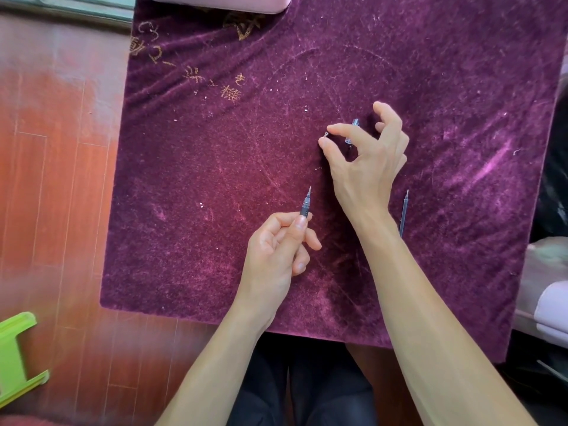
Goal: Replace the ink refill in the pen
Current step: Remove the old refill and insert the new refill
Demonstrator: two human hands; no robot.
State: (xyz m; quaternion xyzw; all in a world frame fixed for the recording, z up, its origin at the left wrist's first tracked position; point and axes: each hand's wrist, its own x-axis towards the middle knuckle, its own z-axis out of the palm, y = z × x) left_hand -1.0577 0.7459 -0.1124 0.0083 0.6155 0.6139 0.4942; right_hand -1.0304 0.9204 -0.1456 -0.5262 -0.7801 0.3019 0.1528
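My left hand (276,250) grips a pen front section (306,204) with a grey grip, its fine tip pointing up and away. Further up the cloth, my right hand (368,158) hovers with thumb and index fingertip slightly apart on either side of a tiny metal spring (325,135). Whether they touch it I cannot tell. A clear plastic pen part (355,122) lies under the index finger, partly hidden. A thin ink refill (404,213) lies on the cloth just right of my right forearm, tip pointing away.
The work surface is a purple velvet cloth (215,149) with gold lettering at the upper left. A pink case (221,3) sits at the far edge. Red wooden floor and a green plastic stool (15,358) are to the left; pale items sit at the right edge.
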